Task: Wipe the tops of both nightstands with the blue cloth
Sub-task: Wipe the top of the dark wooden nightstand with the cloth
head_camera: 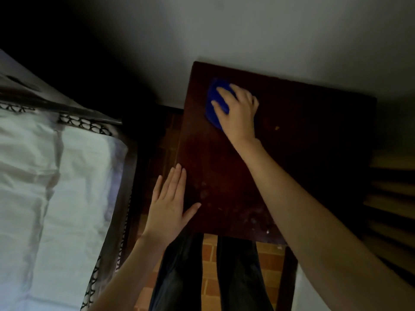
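A home bedroom: a bed with white bedding stands beside a dark wooden nightstand against a plain wall

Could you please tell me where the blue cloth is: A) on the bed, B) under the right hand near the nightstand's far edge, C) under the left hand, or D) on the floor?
B: the right hand presses the blue cloth onto the nightstand near the wall; the left hand holds nothing.

Nightstand top: dark wood, dull sheen, dusty smudges near front. Blue cloth soft, matt. Floor looks like matt reddish brick tile; bed sheet is wrinkled white fabric.
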